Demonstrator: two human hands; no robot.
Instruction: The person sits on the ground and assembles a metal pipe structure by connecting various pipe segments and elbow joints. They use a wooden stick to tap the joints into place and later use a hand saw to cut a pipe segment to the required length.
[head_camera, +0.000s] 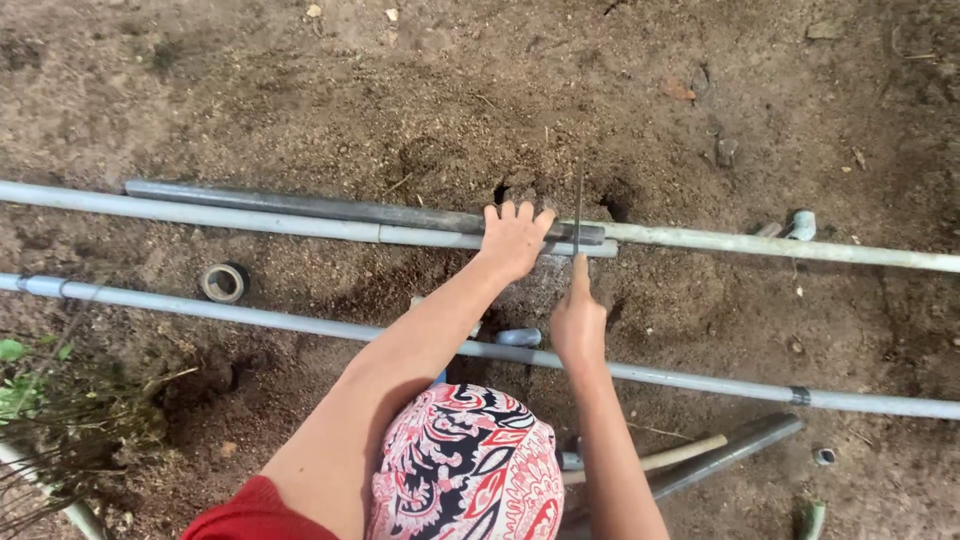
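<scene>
Pressing the pipe (300, 222) flat-palmed, the left hand (513, 238) sits at nine o'clock of the right hand's (578, 325) gripped blade (578, 205), which could slip and nick fingers.

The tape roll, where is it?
In the head view, the tape roll lies on the dirt at the left, between the two long grey pipes.

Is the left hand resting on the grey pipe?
Yes, the left hand lies flat on the grey pipe, beside the thin blade that the right hand holds.

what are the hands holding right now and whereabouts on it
The right hand holds a thin saw blade by its near end. The left hand presses flat on the grey pipe beside the blade.
</scene>
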